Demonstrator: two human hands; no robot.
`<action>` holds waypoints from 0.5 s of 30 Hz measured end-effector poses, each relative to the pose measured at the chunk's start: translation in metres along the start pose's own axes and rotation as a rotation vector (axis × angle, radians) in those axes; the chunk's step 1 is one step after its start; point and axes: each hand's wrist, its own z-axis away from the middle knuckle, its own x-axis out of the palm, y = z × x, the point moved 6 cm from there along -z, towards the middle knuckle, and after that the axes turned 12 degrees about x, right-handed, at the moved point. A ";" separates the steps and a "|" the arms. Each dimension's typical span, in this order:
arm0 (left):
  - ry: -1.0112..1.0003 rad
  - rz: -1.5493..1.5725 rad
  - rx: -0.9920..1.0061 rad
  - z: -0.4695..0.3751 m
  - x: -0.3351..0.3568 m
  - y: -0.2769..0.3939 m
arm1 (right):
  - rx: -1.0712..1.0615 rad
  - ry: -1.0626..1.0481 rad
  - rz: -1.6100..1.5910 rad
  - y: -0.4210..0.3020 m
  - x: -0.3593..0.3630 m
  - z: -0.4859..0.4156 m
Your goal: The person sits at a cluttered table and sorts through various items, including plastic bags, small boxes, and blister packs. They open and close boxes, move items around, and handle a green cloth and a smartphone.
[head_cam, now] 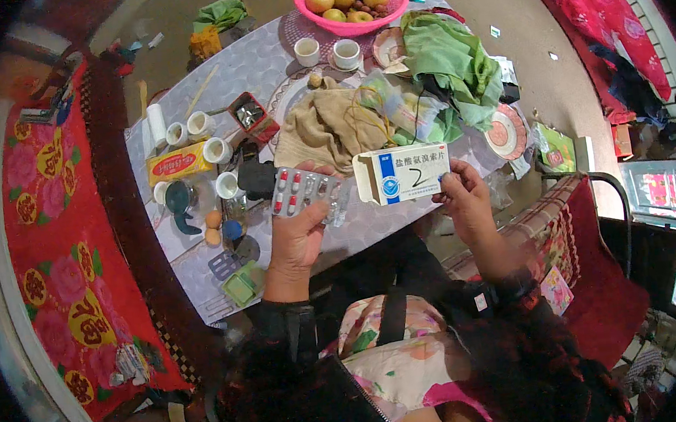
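My left hand (303,229) grips blister packs of capsules (291,190) above the near part of the table; red-and-white capsules show at the left side, and some other pockets look used. My right hand (463,193) holds a white and blue cardboard medicine box (411,173) by its right end. The box bears printing and a large handwritten mark, and its left end flap stands open. A narrow gap separates box and packs. Behind them a beige knitted cloth (324,127) lies on the table (267,236).
Around the hands stand white cups (227,185), a yellow box (179,163), eggs (212,219), a red box (253,118), a green cloth (451,59) and a patterned plate (505,132). A pink basket (350,25) of fruit stands at the far edge. At right is a chair (596,235).
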 end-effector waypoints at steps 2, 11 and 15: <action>0.014 -0.007 -0.010 0.001 0.000 0.000 | 0.008 -0.026 -0.028 -0.001 0.002 0.002; 0.076 -0.046 0.044 0.005 -0.012 -0.001 | 0.072 -0.094 -0.014 0.002 0.016 0.007; 0.125 -0.065 0.137 0.005 -0.016 0.000 | 0.068 -0.090 0.009 0.005 0.022 0.007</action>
